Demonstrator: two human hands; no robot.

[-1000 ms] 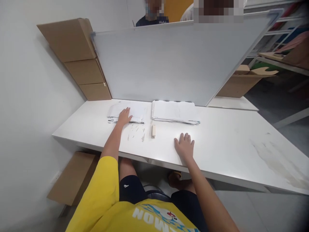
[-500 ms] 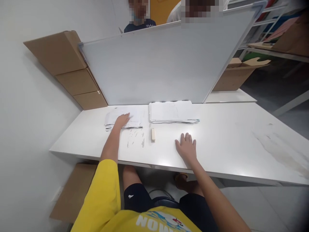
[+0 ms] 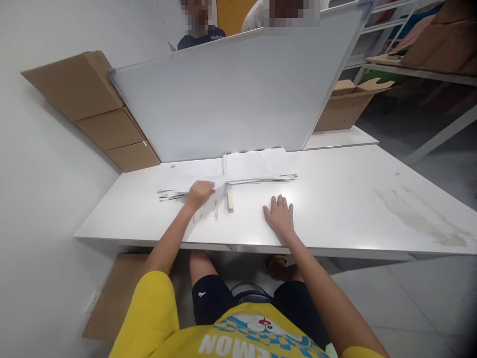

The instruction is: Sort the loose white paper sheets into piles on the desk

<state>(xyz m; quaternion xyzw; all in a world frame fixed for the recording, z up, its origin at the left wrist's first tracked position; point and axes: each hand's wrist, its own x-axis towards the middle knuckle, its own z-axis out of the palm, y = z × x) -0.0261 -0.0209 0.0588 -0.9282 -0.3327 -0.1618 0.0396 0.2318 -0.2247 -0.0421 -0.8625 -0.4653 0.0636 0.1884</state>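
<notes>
My left hand is closed on the edge of a white paper sheet, raised at the front of the left stack of papers. The sheet bends toward the neighbouring stack of papers, and part of it is blurred. Flat on the white table, my right hand lies with fingers spread and holds nothing. Between the two hands is a small cream-coloured block with a dark mark on its near end; its kind I cannot make out.
A whiteboard stands upright behind the papers. Cardboard boxes are stacked at its left, and an open carton sits behind its right edge. Grey smears mark the table at right. Two people are beyond the board.
My left hand lay flat on the left stack and is now closed on a sheet, nearer to me and lifting its edge rightward. My right hand stays flat. The view has shifted slightly.
</notes>
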